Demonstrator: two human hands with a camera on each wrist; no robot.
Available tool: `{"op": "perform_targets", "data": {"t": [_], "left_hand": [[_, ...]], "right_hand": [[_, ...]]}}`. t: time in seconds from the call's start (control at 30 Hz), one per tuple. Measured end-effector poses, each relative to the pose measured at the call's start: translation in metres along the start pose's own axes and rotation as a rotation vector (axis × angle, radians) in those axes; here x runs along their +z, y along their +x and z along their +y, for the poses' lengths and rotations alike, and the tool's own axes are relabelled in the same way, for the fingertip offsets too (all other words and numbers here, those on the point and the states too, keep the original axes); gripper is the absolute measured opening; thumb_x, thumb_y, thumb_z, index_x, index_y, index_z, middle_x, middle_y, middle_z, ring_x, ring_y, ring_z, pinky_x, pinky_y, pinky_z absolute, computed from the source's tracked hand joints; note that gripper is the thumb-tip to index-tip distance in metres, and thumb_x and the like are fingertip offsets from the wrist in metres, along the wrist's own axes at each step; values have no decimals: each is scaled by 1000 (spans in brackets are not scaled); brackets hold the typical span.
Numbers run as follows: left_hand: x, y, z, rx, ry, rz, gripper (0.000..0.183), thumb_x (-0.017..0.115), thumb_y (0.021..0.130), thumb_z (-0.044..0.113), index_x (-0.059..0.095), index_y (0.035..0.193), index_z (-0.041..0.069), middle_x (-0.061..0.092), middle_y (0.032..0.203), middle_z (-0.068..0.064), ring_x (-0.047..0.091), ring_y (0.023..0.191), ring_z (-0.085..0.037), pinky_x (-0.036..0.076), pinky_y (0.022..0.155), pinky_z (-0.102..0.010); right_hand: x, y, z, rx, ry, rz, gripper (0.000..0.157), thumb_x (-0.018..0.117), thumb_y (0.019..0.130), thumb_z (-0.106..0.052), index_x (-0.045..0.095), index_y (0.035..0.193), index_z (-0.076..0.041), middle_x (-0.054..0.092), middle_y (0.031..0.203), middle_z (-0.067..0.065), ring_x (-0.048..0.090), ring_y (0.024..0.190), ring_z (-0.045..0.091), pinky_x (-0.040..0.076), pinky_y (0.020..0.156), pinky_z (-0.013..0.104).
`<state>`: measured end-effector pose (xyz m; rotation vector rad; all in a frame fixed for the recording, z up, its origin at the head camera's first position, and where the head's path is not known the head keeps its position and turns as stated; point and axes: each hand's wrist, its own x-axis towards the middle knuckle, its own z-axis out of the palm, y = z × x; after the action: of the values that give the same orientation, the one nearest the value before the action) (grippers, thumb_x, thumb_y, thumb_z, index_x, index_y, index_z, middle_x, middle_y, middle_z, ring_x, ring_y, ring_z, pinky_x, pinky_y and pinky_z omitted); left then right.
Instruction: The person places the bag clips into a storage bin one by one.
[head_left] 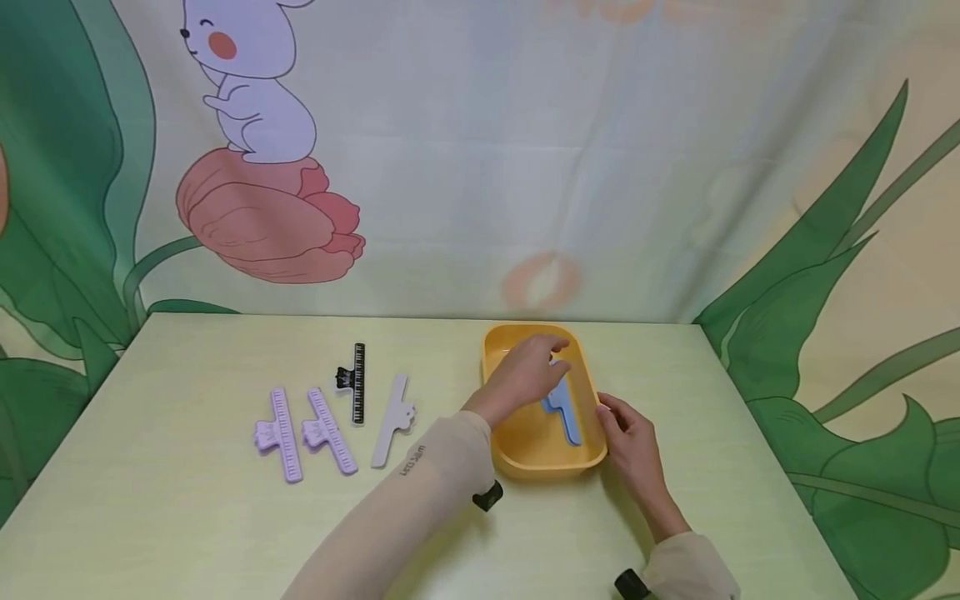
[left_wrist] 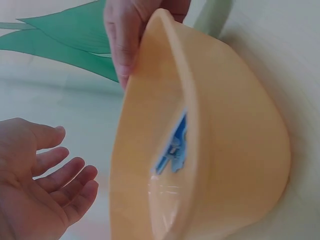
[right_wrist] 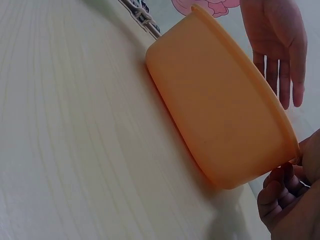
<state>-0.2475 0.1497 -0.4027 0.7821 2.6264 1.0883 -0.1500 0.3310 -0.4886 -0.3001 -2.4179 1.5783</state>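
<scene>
A yellow plastic tub stands on the table with a blue clip inside it. Over the tub hangs my left hand, its fingers spread loosely and nothing in them; the left wrist view shows this hand apart from the tub. My right hand pinches the tub's right rim, thumb on one side and fingers on the other. Part of the blue clip is hidden under the left hand in the head view. In the right wrist view the right hand's curled fingers sit at the rim.
Left of the tub lie two purple clips, a black-and-white clip with piano-key markings and a pale grey clip. Behind the table's far edge hangs a printed cloth.
</scene>
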Motion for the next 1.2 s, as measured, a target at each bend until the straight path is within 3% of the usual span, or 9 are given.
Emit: {"op": "perform_targets", "data": {"t": [0.27,0.6,0.87,1.2], "left_hand": [[-13,-4,8,50,-30,1,42,58,107,22,58,145,5,59,145,-8,61,125,-26,50,105,-36],[-22,-9,11,66,-37,10,42,60,106,23,58,145,7,59,143,-8,62,123,-26,52,102,-35],[-36,-20,9,95,-72,31,43,61,106,22,58,145,6,59,144,-10,62,124,-27,51,104,-39],[-51,-33,4,82,-70,53,42,63,105,22,58,145,9,60,143,-8,62,125,-27,52,103,-40]], "right_hand": [[0,0,-2,17,7,-8,36,59,107,-20,64,136,2,68,117,23,58,93,20,49,72,14],[-1,0,-4,27,11,-11,37,59,107,-21,65,136,1,68,117,23,58,94,23,48,72,13],[0,0,-6,38,11,-18,38,59,108,-23,64,137,1,67,122,22,59,98,24,49,74,13],[0,0,-5,74,24,-31,43,57,108,-25,59,142,2,64,131,23,59,106,26,50,76,13]]}}
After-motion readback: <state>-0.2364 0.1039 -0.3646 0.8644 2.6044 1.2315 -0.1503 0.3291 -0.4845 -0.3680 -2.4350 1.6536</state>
